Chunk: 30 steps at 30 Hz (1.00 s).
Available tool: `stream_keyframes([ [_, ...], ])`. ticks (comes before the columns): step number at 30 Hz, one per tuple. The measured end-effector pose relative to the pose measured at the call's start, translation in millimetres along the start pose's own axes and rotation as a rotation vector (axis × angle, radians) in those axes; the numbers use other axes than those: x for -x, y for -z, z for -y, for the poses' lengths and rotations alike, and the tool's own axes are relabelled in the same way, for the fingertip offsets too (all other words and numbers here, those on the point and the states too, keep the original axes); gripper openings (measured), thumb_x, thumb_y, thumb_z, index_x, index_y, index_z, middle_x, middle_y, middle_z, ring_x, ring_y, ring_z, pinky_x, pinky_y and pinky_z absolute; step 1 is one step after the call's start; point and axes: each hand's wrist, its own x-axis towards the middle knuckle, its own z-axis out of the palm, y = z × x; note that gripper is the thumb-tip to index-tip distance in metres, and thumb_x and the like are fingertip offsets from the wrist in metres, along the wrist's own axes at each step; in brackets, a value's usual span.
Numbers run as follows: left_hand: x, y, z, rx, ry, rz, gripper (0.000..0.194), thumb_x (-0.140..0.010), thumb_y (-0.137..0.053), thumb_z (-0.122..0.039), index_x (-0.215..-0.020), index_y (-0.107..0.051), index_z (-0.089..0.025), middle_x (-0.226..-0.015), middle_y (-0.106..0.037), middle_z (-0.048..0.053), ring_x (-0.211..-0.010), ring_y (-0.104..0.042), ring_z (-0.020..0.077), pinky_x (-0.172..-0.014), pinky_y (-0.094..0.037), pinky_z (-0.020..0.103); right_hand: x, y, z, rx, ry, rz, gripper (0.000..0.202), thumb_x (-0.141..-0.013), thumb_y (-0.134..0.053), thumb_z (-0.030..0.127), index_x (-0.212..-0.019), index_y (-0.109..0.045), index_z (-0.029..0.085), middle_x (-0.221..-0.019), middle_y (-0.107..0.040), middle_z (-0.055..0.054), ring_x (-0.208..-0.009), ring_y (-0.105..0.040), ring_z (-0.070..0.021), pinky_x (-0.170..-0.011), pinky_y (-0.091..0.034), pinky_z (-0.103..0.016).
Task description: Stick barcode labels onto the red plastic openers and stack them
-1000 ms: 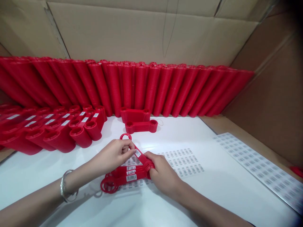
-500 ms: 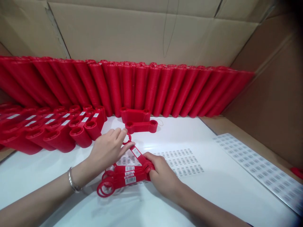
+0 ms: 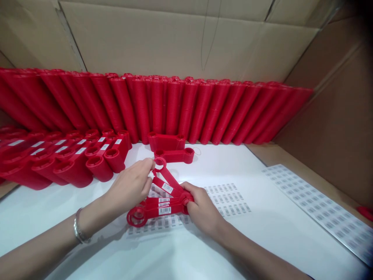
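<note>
Several flat red plastic pieces with ringed ends are fanned out above the table, most of those in view bearing a white barcode label. My right hand pinches them together at their right-hand ends. At the far end of the fan, the fingers of my left hand are closed at the ring of an upper piece, which shows no label on its visible face. Some fingertips of the left hand are hidden behind its knuckles. A sheet of barcode stickers lies under the fan, partly covered by it.
Tall stacks of red pieces line the cardboard wall. Shorter labelled stacks stand at left. Two small red stacks sit at the middle back, near a rubber band. A thick pile of sticker sheets lies at right.
My left hand has closed from spread fingers to a grip at the ring. An unlabelled piece now shows above the labelled ones, and the lower pieces have swung up closer together.
</note>
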Motion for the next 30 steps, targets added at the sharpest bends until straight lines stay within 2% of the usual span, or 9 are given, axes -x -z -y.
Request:
stream_keyframes([
  [2,-0.7,1.1,-1.3,-0.064,-0.032,0.061,0.007,-0.079,-0.035,-0.018,-0.079,-0.042,-0.02,-0.076,-0.056,0.004,-0.07,-0.055,0.0207,-0.056,-0.038,0.029,-0.6,-0.3,-0.8,-0.006,0.0,-0.004,0.024,-0.061,-0.033,0.004,-0.071,-0.049,0.019,-0.067,-0.055,0.001,-0.062,-0.049,-0.0132,-0.054,-0.034,-0.023],
  [5,-2.0,0.5,-1.5,-0.133,0.004,0.184,0.025,-0.087,-0.031,-0.03,-0.069,-0.045,-0.019,-0.067,-0.057,0.003,-0.064,-0.057,0.0205,-0.053,-0.034,0.029,-0.6,-2.5,-4.2,0.013,-0.008,0.017,0.022,-0.062,-0.034,0.004,-0.07,-0.048,0.019,-0.067,-0.055,0.001,-0.06,-0.048,-0.0127,-0.054,-0.034,-0.023],
  [7,-2.1,-2.0,0.0,-0.158,0.027,0.24,0.029,-0.089,-0.03,-0.032,-0.072,-0.05,-0.019,-0.071,-0.06,0.004,-0.065,-0.059,0.0206,-0.05,-0.032,0.027,-0.4,-4.3,-7.0,0.028,-0.016,0.025,0.022,-0.062,-0.034,0.004,-0.07,-0.048,0.019,-0.066,-0.055,0.001,-0.06,-0.048,-0.0127,-0.054,-0.034,-0.023],
  [11,0.0,-9.9,4.0,-0.172,-0.032,0.273,0.019,-0.086,-0.039,-0.023,-0.094,-0.055,-0.019,-0.096,-0.06,0.005,-0.078,-0.061,0.0216,-0.052,-0.035,0.027,-1.6,-6.0,-10.4,0.032,-0.044,0.022,0.023,-0.061,-0.033,0.003,-0.07,-0.047,0.019,-0.065,-0.055,0.001,-0.058,-0.048,-0.0126,-0.052,-0.033,-0.023],
  [16,1.4,-13.7,6.8,-0.125,-0.04,0.293,0.021,-0.086,-0.037,-0.022,-0.083,-0.058,-0.018,-0.09,-0.059,0.005,-0.073,-0.06,0.0203,-0.055,-0.036,0.028,-3.6,-3.9,-8.5,0.078,-0.077,0.026,0.023,-0.061,-0.033,0.003,-0.07,-0.048,0.019,-0.065,-0.055,0.001,-0.058,-0.048,-0.0128,-0.049,-0.032,-0.023],
  [19,-0.6,-6.1,10.2,0.009,-0.062,0.294,0.02,-0.085,-0.039,-0.023,-0.077,-0.057,-0.018,-0.083,-0.058,0.003,-0.069,-0.057,0.0168,-0.056,-0.036,0.026,-4.0,-1.4,-7.3,0.128,-0.092,0.016,0.025,-0.062,-0.034,0.003,-0.072,-0.051,0.018,-0.065,-0.055,0.001,-0.057,-0.047,-0.0127,-0.05,-0.032,-0.023],
  [24,-3.3,10.7,11.6,0.405,-0.096,0.35,0.02,-0.085,-0.045,-0.033,-0.076,-0.055,-0.018,-0.073,-0.058,0.0,-0.068,-0.053,0.0137,-0.061,-0.037,0.024,-3.1,-0.6,-8.0,0.131,-0.086,0.019,0.025,-0.062,-0.034,0.003,-0.072,-0.05,0.019,-0.066,-0.057,0.0,-0.059,-0.048,-0.0127,-0.051,-0.032,-0.022],
  [30,-2.0,2.5,-5.6,0.746,0.031,0.393,0.026,-0.084,-0.045,-0.04,-0.076,-0.054,-0.017,-0.053,-0.038,-0.007,-0.049,-0.039,0.0089,-0.047,-0.028,0.021,0.1,-4.8,-5.8,0.162,-0.042,0.042,0.025,-0.06,-0.033,0.002,-0.071,-0.049,0.018,-0.068,-0.058,0.0,-0.06,-0.05,-0.0132,-0.053,-0.032,-0.023],
])
